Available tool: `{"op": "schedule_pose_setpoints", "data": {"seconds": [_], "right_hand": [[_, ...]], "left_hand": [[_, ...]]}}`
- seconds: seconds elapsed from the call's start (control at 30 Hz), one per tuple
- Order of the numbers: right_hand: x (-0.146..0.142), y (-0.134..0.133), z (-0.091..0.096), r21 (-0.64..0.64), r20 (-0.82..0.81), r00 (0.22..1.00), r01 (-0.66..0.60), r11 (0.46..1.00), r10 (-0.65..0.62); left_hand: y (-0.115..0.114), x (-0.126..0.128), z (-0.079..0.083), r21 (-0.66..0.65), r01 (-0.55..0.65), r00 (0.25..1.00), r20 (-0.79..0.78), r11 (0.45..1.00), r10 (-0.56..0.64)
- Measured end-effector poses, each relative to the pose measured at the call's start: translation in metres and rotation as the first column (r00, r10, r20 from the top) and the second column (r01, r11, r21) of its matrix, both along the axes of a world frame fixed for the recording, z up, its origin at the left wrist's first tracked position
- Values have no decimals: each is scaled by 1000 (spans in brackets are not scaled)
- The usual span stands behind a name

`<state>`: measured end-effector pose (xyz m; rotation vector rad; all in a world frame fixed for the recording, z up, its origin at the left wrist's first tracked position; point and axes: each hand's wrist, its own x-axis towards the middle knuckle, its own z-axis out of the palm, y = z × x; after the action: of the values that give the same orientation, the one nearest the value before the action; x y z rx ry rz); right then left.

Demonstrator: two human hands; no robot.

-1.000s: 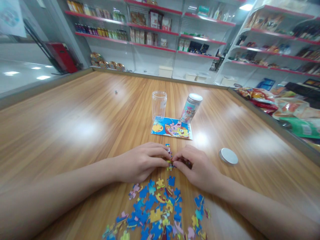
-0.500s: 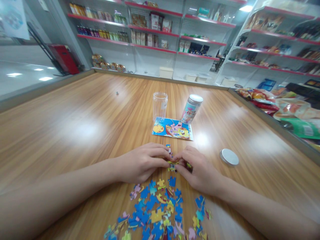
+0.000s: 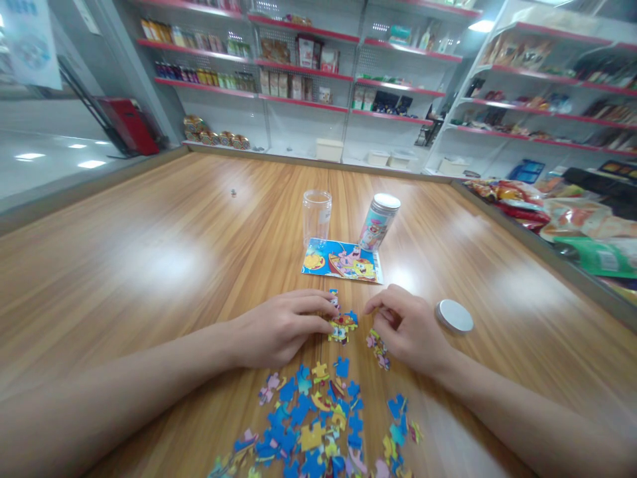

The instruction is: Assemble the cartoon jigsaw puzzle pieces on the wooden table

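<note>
A small group of joined jigsaw puzzle pieces (image 3: 342, 327) lies on the wooden table. My left hand (image 3: 283, 325) holds its left edge, thumb and fingertips against it. To the right of the group, my right hand (image 3: 405, 325) is apart from it, the index finger bent and a gap before the thumb; nothing shows in it. By its thumb lies a second small cluster of puzzle pieces (image 3: 379, 350), partly covered by the hand. Many loose puzzle pieces (image 3: 312, 435), mostly blue and yellow, are spread nearer me. Beyond my hands lies a cartoon picture card (image 3: 343, 260).
Behind the card stand a clear jar (image 3: 316, 216) and a labelled can (image 3: 379, 222) with a silver lid. A round metal lid (image 3: 454, 316) lies right of my right hand. Snack bags (image 3: 572, 219) line the right side, and stocked shelves (image 3: 303, 63) stand behind the table.
My right hand has drawn back to the right from the joined pieces, uncovering a blue piece on their right side and the second cluster. My left hand has stayed at the group.
</note>
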<state>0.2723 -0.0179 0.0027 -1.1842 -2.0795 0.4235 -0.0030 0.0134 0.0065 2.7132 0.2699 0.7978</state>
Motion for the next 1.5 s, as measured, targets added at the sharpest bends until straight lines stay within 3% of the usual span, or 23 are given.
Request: {"op": "schedule_pose_setpoints", "data": {"seconds": [0.07, 0.13, 0.2, 0.23, 0.37, 0.5, 0.63, 0.8, 1.17, 1.33, 1.5], "right_hand": [[3, 4, -5, -45, -48, 998, 26, 999, -28], [6, 8, -10, -158, -135, 988, 57, 986, -79], [9, 12, -15, -282, -227, 964, 73, 957, -141], [10, 15, -17, -299, -252, 955, 75, 951, -155], [11, 21, -21, -298, -308, 935, 82, 951, -177], [8, 12, -21, -299, -331, 913, 136, 944, -237], [7, -2, -20, -298, -322, 909, 167, 940, -264], [7, -7, -18, -283, -309, 921, 148, 948, -236], [-2, 4, -16, -212, -242, 970, -20, 977, -33], [-4, 0, -9, -145, -189, 975, -149, 978, 120], [-3, 1, -8, -142, -181, 972, -178, 974, 151]], "left_hand": [[1, -2, -1, -52, -40, 999, 29, 998, 42], [5, -5, -4, -185, -160, 979, 94, 970, 179], [14, -8, -9, -417, -329, 894, 153, 847, 422], [19, -9, -12, -457, -378, 857, 158, 806, 491], [32, -12, -26, -530, -484, 736, 183, 696, 651], [19, -12, -42, -581, -491, 713, 161, 649, 683], [8, -10, -52, -606, -442, 764, 133, 662, 632], [19, -10, -51, -616, -338, 834, 155, 712, 530], [7, -2, -29, -530, -289, 896, 145, 797, 420], [5, 0, -18, -513, -284, 915, 109, 810, 389], [5, 0, -15, -527, -311, 918, 49, 791, 394]]}}
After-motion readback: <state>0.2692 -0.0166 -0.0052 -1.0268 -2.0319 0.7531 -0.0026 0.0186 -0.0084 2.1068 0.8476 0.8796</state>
